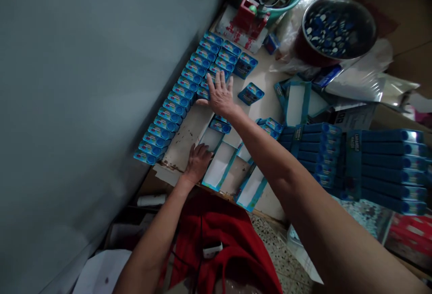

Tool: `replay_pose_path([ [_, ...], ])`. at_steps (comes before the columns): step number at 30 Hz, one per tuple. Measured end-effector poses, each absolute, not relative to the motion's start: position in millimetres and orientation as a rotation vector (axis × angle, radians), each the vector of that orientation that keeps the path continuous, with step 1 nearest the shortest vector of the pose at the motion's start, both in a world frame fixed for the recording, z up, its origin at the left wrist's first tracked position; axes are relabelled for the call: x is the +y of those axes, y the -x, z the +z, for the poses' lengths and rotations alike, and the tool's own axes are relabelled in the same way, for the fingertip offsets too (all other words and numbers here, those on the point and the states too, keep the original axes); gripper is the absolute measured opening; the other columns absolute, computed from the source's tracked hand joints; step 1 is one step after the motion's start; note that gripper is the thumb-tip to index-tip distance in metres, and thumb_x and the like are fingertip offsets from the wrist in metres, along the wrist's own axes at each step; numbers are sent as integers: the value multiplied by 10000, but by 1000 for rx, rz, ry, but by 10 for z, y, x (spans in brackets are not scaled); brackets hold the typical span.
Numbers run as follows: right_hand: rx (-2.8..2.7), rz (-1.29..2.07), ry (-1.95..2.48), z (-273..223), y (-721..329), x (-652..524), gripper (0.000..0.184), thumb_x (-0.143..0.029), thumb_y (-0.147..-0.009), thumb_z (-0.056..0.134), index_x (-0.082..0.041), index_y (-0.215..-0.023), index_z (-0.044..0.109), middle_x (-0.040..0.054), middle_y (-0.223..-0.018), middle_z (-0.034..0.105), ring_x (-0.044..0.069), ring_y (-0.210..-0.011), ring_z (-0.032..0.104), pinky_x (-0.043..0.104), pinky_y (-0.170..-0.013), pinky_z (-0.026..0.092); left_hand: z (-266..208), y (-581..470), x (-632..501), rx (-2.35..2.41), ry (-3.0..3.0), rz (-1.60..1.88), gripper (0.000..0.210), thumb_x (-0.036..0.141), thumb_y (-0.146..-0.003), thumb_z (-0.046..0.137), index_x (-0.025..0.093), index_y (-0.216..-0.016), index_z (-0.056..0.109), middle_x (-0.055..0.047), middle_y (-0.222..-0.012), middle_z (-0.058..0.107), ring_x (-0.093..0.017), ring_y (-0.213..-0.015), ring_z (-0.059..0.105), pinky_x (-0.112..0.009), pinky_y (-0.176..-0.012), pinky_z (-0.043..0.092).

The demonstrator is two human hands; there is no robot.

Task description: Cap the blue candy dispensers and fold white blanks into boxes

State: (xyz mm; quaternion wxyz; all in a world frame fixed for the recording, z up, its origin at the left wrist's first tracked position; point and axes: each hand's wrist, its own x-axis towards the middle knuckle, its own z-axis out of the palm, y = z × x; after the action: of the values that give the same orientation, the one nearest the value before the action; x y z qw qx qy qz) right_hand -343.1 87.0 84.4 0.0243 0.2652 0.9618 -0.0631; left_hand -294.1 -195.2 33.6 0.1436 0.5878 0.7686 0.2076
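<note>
My right hand (221, 94) reaches forward with its fingers spread over a short row of small blue printed boxes (225, 62), the fingertips touching or just above them. Nearer me, my left hand (198, 162) rests at the table's near edge, fingers apart, beside an open blue-edged tray with a white inside (220, 166). Neither hand shows anything in its grip. A long row of the same boxes (174, 103) runs along the wall. One blue box (221, 126) sits on a tray between my hands. Another box (251, 93) stands apart, right of my right hand.
Stacked long blue cartons (391, 168) fill the right side. Behind them stands a metal pot (339, 28) of small blue and white pieces. A teal basin (292, 4) and a red holder (249, 17) are at the back. The grey wall (84, 82) bounds the left.
</note>
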Motion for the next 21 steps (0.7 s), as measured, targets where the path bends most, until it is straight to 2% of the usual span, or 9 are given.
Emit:
replay_pose_path([
  [4, 2964, -145, -877, 787, 3557, 653, 1068, -721, -925, 541, -44, -1686, 219, 294, -1721, 211, 479, -1612, 120, 751, -1255, 52, 439, 2834, -2158, 2394, -1595, 720, 215, 271, -1008, 624, 270, -1185, 745, -123, -1329, 689, -315, -1360, 561, -608, -1195, 402],
  [8, 2985, -149, -985, 815, 3539, 533, 854, -519, -985, 529, -69, -1669, 283, 291, -1669, 295, 455, -1579, 225, 729, -1256, 105, 520, 2755, -2358, 2440, -1451, 743, 245, 289, -1021, 589, 264, -1185, 769, -139, -1335, 686, -336, -1363, 555, -605, -1210, 377],
  [12, 3057, -321, -1018, 677, 3662, 768, 931, -510, -952, 581, -102, -1689, 183, 295, -1562, 377, 449, -1464, 359, 759, -1166, 246, 517, 2723, -2553, 2462, -1330, 745, 260, 305, -1025, 572, 263, -1168, 784, -139, -1339, 688, -342, -1354, 554, -609, -1222, 353],
  [17, 3085, -360, -925, 659, 3721, 974, 976, -566, -948, 588, -176, -1703, 107, 239, -1542, 342, 449, -1446, 328, 748, -1126, 289, 533, 2738, -2715, 2512, -1284, 672, 259, 184, -998, 555, 224, -1092, 793, -157, -1307, 696, -346, -1341, 560, -604, -1210, 383],
  [21, 3139, -279, -1022, 1319, 3199, 654, 934, -528, -964, 556, -253, -1717, 74, 191, -1602, 286, 490, -1518, 214, 740, -1160, 266, 664, 2741, -2652, 2416, -1265, 803, 254, 225, -1019, 552, 217, -1132, 779, -142, -1269, 713, -308, -1302, 600, -523, -1163, 466],
])
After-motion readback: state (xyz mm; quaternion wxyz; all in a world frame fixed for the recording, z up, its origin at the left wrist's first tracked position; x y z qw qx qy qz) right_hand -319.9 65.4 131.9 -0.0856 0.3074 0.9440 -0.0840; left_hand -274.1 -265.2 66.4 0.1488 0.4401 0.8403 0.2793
